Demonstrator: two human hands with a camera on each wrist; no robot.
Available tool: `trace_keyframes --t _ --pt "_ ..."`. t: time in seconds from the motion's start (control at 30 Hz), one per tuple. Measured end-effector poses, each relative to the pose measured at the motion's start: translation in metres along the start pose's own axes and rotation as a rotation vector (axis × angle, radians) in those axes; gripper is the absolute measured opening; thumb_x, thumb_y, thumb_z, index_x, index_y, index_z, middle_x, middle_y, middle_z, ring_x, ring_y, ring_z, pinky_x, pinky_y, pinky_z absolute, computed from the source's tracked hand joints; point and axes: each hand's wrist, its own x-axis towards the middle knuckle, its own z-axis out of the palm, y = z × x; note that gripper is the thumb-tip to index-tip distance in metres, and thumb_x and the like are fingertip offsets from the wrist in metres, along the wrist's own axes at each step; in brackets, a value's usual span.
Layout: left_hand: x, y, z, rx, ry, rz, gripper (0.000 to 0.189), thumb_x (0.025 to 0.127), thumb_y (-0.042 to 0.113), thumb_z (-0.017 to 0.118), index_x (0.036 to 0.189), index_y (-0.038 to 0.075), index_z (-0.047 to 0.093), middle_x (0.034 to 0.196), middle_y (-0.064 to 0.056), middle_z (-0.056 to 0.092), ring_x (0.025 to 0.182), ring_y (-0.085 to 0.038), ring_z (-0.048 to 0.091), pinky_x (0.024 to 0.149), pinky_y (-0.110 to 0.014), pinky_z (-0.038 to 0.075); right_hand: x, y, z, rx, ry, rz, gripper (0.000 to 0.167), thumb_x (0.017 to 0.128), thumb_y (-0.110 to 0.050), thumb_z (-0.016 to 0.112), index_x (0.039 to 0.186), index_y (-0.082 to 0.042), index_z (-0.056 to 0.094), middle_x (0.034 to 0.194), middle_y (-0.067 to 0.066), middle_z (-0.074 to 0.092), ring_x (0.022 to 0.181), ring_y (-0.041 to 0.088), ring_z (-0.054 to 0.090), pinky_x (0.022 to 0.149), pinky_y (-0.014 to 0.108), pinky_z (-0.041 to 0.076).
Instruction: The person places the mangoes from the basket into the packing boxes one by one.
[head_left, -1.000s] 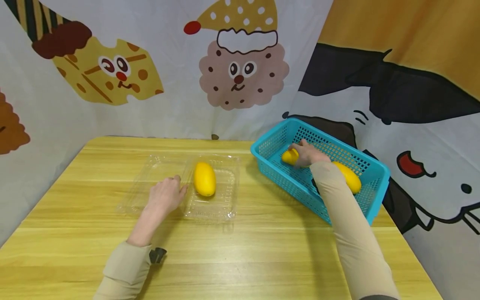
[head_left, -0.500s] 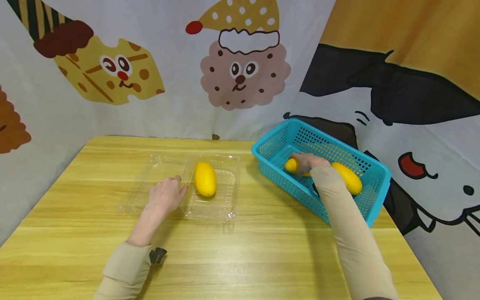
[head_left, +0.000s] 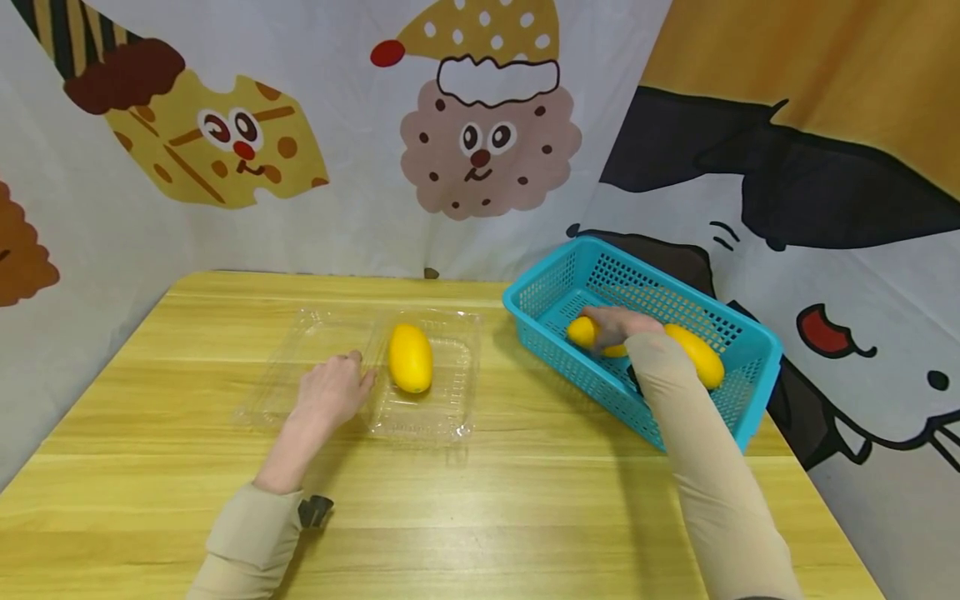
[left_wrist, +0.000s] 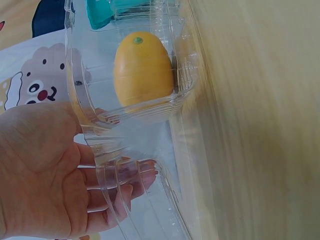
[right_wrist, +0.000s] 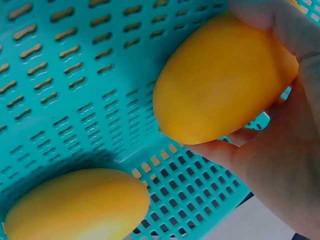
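In the basket, my right hand [head_left: 618, 325] grips a yellow mango [right_wrist: 220, 80], with thumb and fingers on either side of it. Most of that mango is hidden under the hand in the head view. A second mango [right_wrist: 80, 205] lies beside it in the blue basket [head_left: 585, 383]. My left hand [head_left: 333, 392] rests at the middle fold of a clear plastic clamshell box [head_left: 450, 408]. Its loosely bent fingers [left_wrist: 145, 172] show through the lid plastic, the thumb near the tray's edge. Another mango [head_left: 410, 358] lies in the box's right half.
The lid half [head_left: 300, 350] lies flat to the left of the tray half. Both box and basket stand on a wooden table [head_left: 480, 517]. Behind the table hangs a cartoon-printed cloth [head_left: 330, 242], close to the basket's back side.
In the basket, my right hand has moved slightly down and right and now holds the mango around its middle. The left hand and the mango in the box stay where they were.
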Motion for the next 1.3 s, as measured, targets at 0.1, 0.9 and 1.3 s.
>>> trace_keyframes --t 0.1,0.9,1.3 --pt "0.0 0.0 0.0 -0.002 0.002 0.005 0.042 0.097 0.028 0.05 0.111 -0.011 0.056 0.083 -0.02 0.062 0.051 -0.019 0.047 0.04 -0.023 0.035 -0.002 -0.002 -0.003 0.006 0.025 -0.021 0.064 0.08 -0.016 0.068 0.138 -0.014 0.04 0.111 0.014 0.056 0.091 0.027 0.049 0.072 0.037 0.042" --pt "-0.001 0.0 0.0 -0.005 0.001 0.008 0.041 0.098 0.027 0.05 0.112 -0.011 0.055 0.086 -0.022 0.063 0.053 -0.02 0.049 0.041 -0.024 0.037 -0.037 -0.073 -0.054 -0.082 0.374 -0.093 0.069 0.083 -0.032 0.066 0.142 -0.017 0.033 0.134 0.013 0.048 0.109 0.036 0.044 0.082 0.051 0.044" --pt "-0.002 0.002 -0.001 -0.011 0.001 0.009 0.042 0.097 0.026 0.05 0.114 -0.012 0.055 0.09 -0.024 0.064 0.051 -0.019 0.048 0.041 -0.023 0.036 -0.046 -0.132 -0.049 -0.081 0.44 -0.135 0.069 0.084 -0.04 0.065 0.141 -0.021 0.033 0.137 0.01 0.047 0.108 0.036 0.046 0.084 0.051 0.047"
